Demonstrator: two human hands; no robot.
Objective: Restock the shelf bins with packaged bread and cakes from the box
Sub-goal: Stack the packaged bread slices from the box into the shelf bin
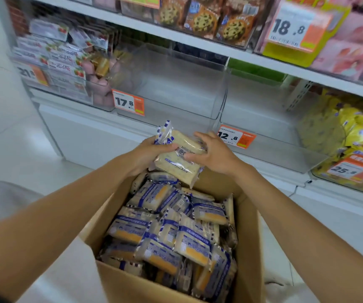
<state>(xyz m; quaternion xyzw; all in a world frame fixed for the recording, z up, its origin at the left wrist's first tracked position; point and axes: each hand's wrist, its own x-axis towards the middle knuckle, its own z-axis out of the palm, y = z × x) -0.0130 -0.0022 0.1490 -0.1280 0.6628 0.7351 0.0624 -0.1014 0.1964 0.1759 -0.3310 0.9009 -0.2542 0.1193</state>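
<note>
Far to the left of my fingers and higher up, a see-through shelf bin point(51, 62) holds white packets printed with strawberries, with pink wrapped cakes point(101, 84) packed against its right side. Above my left fingers point(168, 147) an orange price tag reading 17.8 point(128, 102) is fixed to the front of a second see-through bin point(176, 88).

My left hand point(152, 153) grasps the left end of the bread packets point(176, 165). Its thumb lies across the top and the other fingers are tucked underneath. The packets are pale loaves in clear wrap with blue and white trim. There look to be two of them, stacked one on the other, raised just above the far edge of the box and in front of the shelf, below the bins.

My right hand point(216, 157) clasps the right end of the same packets, with its fingers curled over the top and the thumb pressing the near side.

Straight below both sets of fingers, the open cardboard box point(115, 278) is filled with many more packets point(176, 235) of the same blue and white kind, lying jumbled.

Just right of my right fingers is a 12.8 tag point(235, 136) on a third see-through bin point(263, 110). Farther right, a bin of yellow packets point(355, 132) carries a tag starting with 25 point(349, 170). High above, cookie packs point(204, 20) sit beside an 18.8 tag point(292, 27).
</note>
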